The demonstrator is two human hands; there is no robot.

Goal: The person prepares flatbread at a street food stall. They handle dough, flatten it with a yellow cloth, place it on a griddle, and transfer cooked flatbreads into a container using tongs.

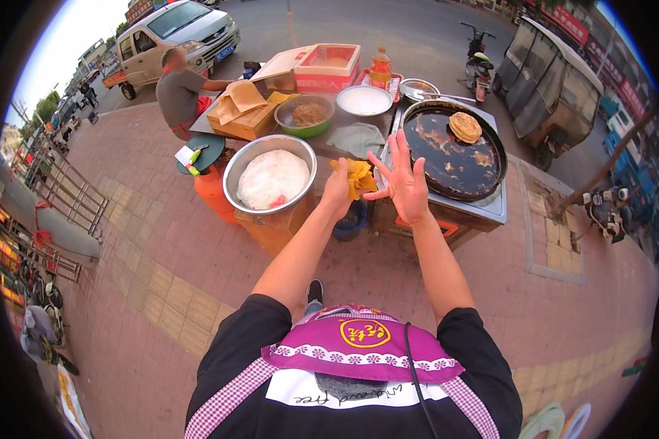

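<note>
My left hand (338, 188) grips a crumpled yellow cloth (359, 176) in front of the work table. Just to its right, my right hand (404, 189) is raised with its fingers spread and nothing in it. A steel bowl of white dough (274, 178) stands left of my hands, with a small red patch near the dough's lower edge. Beyond my right hand is a wide, dark, oily griddle pan (450, 164); a stack of browned flatbreads (465, 127) lies at its upper right. A grey cloth (357, 139) is spread on the table beyond my hands.
Behind stand a green bowl of brown filling (306, 114), a white bowl (364, 100), an oil bottle (380, 68) and a foam box (328, 63). A person (181, 90) sits at the left. Below the table edge is a dark bucket (351, 222); an orange gas cylinder (215, 192) stands left.
</note>
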